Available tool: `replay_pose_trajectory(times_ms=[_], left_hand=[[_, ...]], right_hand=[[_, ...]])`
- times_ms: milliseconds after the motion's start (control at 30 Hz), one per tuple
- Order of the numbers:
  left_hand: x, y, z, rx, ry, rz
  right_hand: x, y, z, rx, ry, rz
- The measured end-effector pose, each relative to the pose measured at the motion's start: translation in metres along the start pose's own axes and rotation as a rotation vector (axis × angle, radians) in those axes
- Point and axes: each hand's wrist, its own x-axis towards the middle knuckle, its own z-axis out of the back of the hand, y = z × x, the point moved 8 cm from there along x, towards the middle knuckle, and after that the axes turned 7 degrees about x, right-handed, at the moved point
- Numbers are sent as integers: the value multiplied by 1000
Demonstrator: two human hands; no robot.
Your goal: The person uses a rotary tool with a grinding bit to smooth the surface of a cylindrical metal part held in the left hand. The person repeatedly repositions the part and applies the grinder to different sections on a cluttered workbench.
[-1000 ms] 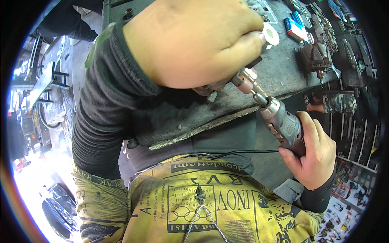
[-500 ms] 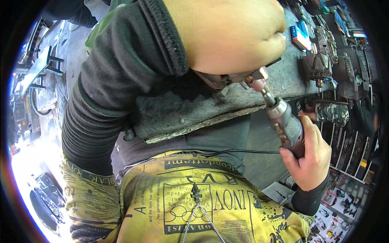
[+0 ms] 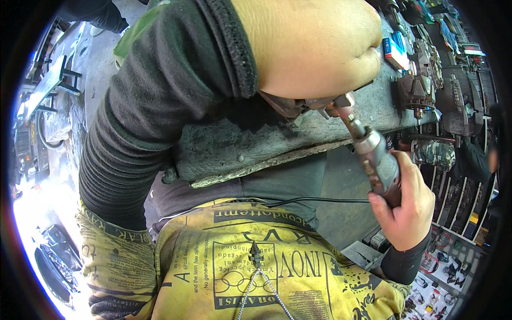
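At the front edge of the worn grey metal workbench, the left hand closes around one small dark metal part — its bulk hiding most of it — while the right hand grips one grey rotary tool, tip at the part, amid tools cluttering the bench's far right corner.

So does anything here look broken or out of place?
Mostly the workbench itself: its grey top is pitted and worn, and its front edge is chipped and ragged. The right hand grips a rotary tool whose tip meets a small metal part under the left hand.
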Motion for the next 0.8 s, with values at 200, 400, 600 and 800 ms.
replay_pose_trajectory(times_ms=[200, 400, 600, 800], left_hand=[[-3, 10, -4, -210, 296, 248], [4, 16, -1, -404, 601, 449], [8, 23, -13, -391, 884, 514], [17, 18, -9, -426, 757, 542]], right_hand=[[2, 7, 6, -37, -156, 131], [1, 3, 1, -35, -119, 93], [-1, 5, -2, -17, -101, 81], [-5, 5, -5, 41, -93, 99]])
